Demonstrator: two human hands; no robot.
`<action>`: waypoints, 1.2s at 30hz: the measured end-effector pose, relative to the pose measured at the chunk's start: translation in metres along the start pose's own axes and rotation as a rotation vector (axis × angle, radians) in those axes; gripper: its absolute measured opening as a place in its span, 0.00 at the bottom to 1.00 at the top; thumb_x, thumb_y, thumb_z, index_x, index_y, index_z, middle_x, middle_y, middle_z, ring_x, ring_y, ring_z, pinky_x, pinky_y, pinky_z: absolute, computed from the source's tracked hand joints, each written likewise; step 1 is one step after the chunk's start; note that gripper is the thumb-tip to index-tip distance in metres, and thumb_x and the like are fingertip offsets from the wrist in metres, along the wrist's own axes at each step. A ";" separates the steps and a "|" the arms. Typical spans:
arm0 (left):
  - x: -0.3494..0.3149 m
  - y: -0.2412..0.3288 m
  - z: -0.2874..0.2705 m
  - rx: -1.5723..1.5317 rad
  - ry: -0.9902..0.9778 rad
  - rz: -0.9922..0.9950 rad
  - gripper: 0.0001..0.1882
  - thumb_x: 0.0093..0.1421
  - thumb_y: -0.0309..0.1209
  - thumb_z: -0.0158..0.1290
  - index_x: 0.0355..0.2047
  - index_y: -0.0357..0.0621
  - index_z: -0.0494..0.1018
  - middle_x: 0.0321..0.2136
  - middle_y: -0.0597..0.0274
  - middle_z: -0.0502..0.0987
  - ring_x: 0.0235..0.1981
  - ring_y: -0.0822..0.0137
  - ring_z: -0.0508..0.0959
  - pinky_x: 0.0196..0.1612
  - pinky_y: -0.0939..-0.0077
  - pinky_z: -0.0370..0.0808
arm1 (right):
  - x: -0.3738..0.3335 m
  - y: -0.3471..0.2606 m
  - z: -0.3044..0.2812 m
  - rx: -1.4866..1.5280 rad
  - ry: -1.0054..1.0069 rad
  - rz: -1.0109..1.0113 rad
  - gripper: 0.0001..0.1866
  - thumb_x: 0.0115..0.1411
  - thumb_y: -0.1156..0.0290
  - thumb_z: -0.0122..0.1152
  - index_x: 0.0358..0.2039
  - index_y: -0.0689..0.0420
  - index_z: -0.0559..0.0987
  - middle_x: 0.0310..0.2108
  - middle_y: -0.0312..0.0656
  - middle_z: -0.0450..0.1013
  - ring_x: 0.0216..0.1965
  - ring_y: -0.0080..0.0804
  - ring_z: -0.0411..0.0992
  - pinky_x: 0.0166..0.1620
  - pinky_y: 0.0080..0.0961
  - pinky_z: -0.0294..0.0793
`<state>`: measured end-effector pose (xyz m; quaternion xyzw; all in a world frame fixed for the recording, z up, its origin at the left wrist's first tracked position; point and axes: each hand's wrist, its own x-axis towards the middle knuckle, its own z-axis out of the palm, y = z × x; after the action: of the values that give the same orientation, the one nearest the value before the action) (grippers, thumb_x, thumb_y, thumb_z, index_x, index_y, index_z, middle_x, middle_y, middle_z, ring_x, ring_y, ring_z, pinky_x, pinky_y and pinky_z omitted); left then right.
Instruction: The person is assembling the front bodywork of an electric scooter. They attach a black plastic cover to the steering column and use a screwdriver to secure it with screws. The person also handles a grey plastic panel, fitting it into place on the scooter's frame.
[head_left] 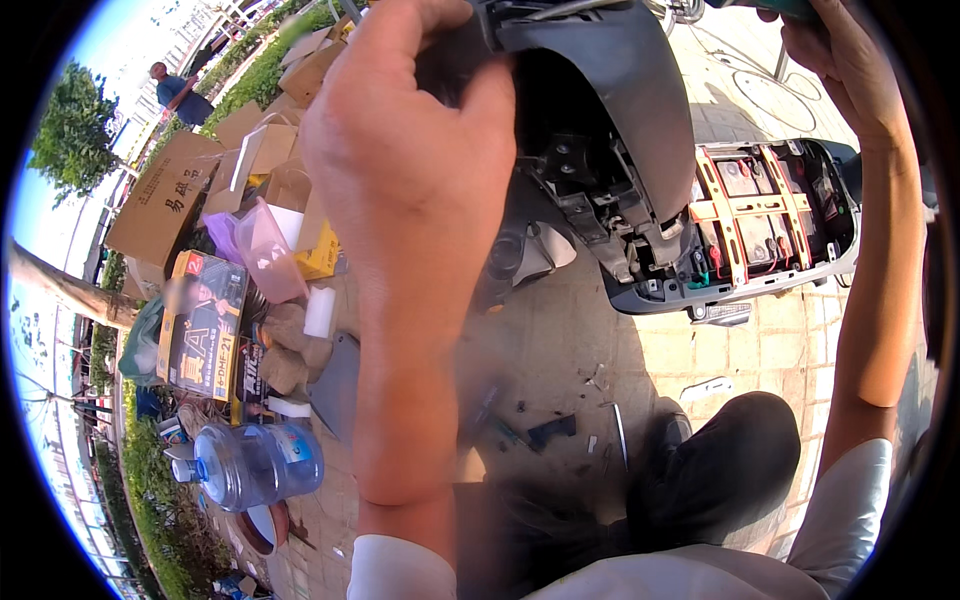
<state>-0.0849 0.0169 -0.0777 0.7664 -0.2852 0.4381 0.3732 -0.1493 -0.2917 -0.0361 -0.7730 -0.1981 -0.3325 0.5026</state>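
Note:
In front of me stands an electric scooter, its dark grey front panel partly taken apart so that brackets show inside. My left hand is closed, thumb and fingers round a black part at the top of the panel; the fingertips are hidden behind it. At the upper right my right hand is closed on a dark green object, mostly cut off by the picture's edge. Between my arms, the scooter's open floor compartment holds several batteries under an orange metal frame.
Cardboard boxes, a pink plastic bin, a yellow-and-black box and a large blue water bottle stand at the left. A screwdriver-like rod and small scraps lie on the paving. A person stands far left.

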 end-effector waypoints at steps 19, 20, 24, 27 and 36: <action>0.002 -0.002 -0.009 0.085 -0.023 0.175 0.21 0.42 0.23 0.63 0.40 0.48 0.80 0.41 0.57 0.80 0.39 0.55 0.80 0.41 0.64 0.78 | 0.005 0.010 0.005 0.080 -0.096 0.064 0.22 0.66 0.57 0.60 0.51 0.60 0.69 0.37 0.34 0.69 0.23 0.09 0.57 0.22 0.08 0.50; 0.002 -0.001 -0.009 0.082 -0.019 0.173 0.21 0.42 0.23 0.63 0.40 0.48 0.80 0.41 0.57 0.80 0.39 0.55 0.80 0.41 0.64 0.78 | 0.005 0.010 0.007 0.086 -0.026 0.271 0.21 0.66 0.58 0.60 0.50 0.59 0.69 0.38 0.35 0.69 0.23 0.09 0.56 0.22 0.08 0.50; 0.004 0.001 -0.010 0.085 -0.025 0.153 0.21 0.41 0.23 0.62 0.40 0.48 0.80 0.41 0.57 0.81 0.39 0.55 0.81 0.41 0.65 0.78 | 0.008 0.006 0.011 0.032 -0.059 -0.152 0.18 0.68 0.57 0.55 0.47 0.59 0.73 0.34 0.30 0.68 0.27 0.09 0.60 0.24 0.08 0.54; 0.004 0.003 -0.010 0.093 -0.017 0.147 0.21 0.42 0.23 0.63 0.40 0.47 0.80 0.41 0.57 0.81 0.40 0.55 0.81 0.42 0.65 0.78 | 0.009 -0.002 0.006 0.007 -0.151 0.174 0.18 0.69 0.57 0.54 0.49 0.58 0.72 0.36 0.31 0.69 0.30 0.10 0.63 0.26 0.07 0.57; -0.001 -0.003 -0.009 0.021 -0.048 0.073 0.26 0.41 0.23 0.63 0.45 0.42 0.76 0.41 0.53 0.81 0.42 0.51 0.80 0.45 0.62 0.78 | 0.007 -0.007 0.013 0.169 -0.069 0.149 0.16 0.68 0.60 0.57 0.48 0.59 0.73 0.32 0.30 0.70 0.23 0.09 0.58 0.23 0.08 0.55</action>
<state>-0.0872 0.0265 -0.0761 0.7698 -0.3172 0.4358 0.3418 -0.1444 -0.2769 -0.0302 -0.7515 -0.1845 -0.2496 0.5822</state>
